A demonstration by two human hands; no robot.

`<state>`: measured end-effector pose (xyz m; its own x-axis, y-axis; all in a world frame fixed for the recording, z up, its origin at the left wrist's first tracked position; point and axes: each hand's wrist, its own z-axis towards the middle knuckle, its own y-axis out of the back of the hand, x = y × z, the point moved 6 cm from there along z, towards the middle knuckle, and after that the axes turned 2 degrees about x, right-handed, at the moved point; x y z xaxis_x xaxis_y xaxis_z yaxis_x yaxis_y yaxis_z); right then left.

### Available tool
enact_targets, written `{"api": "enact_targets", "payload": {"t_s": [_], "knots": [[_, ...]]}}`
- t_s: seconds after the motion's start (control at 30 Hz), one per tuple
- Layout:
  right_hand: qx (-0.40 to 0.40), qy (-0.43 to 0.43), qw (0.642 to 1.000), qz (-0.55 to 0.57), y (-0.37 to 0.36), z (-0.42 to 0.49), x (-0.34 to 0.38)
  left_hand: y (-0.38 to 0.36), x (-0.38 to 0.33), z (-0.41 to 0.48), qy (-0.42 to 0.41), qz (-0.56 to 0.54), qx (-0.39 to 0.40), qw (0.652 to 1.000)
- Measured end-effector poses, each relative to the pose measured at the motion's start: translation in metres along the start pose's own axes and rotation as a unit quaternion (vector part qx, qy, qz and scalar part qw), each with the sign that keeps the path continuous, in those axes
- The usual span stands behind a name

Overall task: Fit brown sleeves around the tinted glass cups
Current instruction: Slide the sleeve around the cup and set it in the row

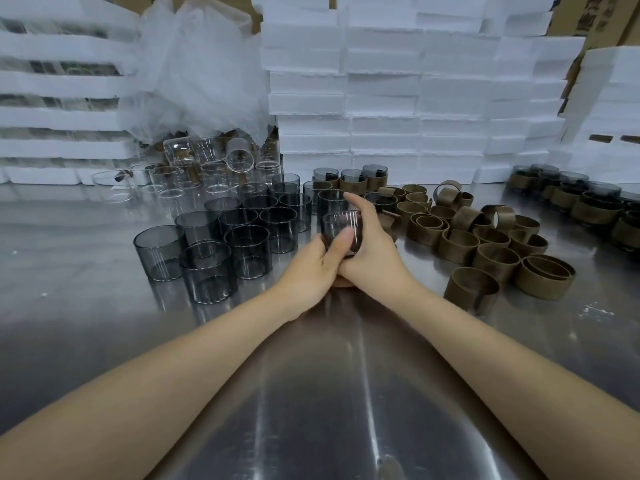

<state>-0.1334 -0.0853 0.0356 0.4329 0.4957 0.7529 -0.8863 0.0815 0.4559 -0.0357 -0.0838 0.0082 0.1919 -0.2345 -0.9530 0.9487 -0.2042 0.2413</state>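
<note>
As both forearms stretch across a reflective steel desk (329, 393), the left hand (311, 271) and right hand (372, 252) together clasp one tinted glass cup (341, 227), bare cups (247, 245) to its left, brown sleeves (485, 252) to its right; white foam trays (381, 84) stack up behind.

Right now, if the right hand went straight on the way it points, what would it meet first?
Likely the bare tinted cup just behind the held cup; the right hand points away and leftward toward it. Depth is unclear.
</note>
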Motion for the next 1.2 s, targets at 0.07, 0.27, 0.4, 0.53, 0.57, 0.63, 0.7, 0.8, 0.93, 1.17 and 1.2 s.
{"api": "enact_targets", "payload": {"t_s": [0.07, 0.27, 0.4, 0.53, 0.57, 0.63, 0.7, 0.8, 0.93, 1.17, 1.2], "knots": [[0.027, -0.022, 0.993, 0.111, 0.001, 0.003, -0.006, -0.002, 0.001, -0.001, 0.011, -0.066, 0.014, 0.998], [0.135, -0.113, 0.931, 0.319, -0.01, 0.004, -0.019, -0.006, -0.005, -0.003, -0.026, -0.107, 0.038, 0.993], [0.149, -0.113, 0.944, 0.273, -0.009, 0.004, -0.016, -0.007, -0.007, -0.003, -0.034, -0.096, 0.041, 0.994], [0.116, -0.101, 0.972, 0.176, -0.005, 0.003, -0.013, -0.005, -0.006, -0.004, -0.038, -0.061, 0.03, 0.997], [0.097, -0.086, 0.986, 0.107, -0.002, 0.003, -0.013, -0.004, -0.006, -0.004, -0.038, -0.043, 0.026, 0.998], [0.059, -0.058, 0.996, -0.018, 0.004, 0.003, -0.013, -0.003, -0.005, -0.004, -0.038, -0.013, 0.019, 0.999], [0.023, -0.043, 0.994, -0.095, 0.01, 0.003, -0.012, -0.004, -0.005, -0.004, -0.044, -0.007, 0.014, 0.999], [-0.018, -0.046, 0.989, -0.142, 0.018, 0.004, -0.013, -0.004, -0.006, -0.004, -0.047, -0.035, -0.004, 0.998], [-0.042, -0.033, 0.986, -0.155, 0.019, 0.006, -0.012, 0.002, -0.005, 0.001, -0.02, -0.12, -0.054, 0.991], [0.077, 0.025, 0.993, 0.09, 0.002, 0.006, -0.009, 0.015, 0.007, 0.003, 0.043, -0.153, -0.107, 0.981], [0.078, 0.026, 0.992, 0.099, 0.003, 0.006, -0.009, 0.014, 0.007, 0.002, 0.043, -0.155, -0.104, 0.981]]}}
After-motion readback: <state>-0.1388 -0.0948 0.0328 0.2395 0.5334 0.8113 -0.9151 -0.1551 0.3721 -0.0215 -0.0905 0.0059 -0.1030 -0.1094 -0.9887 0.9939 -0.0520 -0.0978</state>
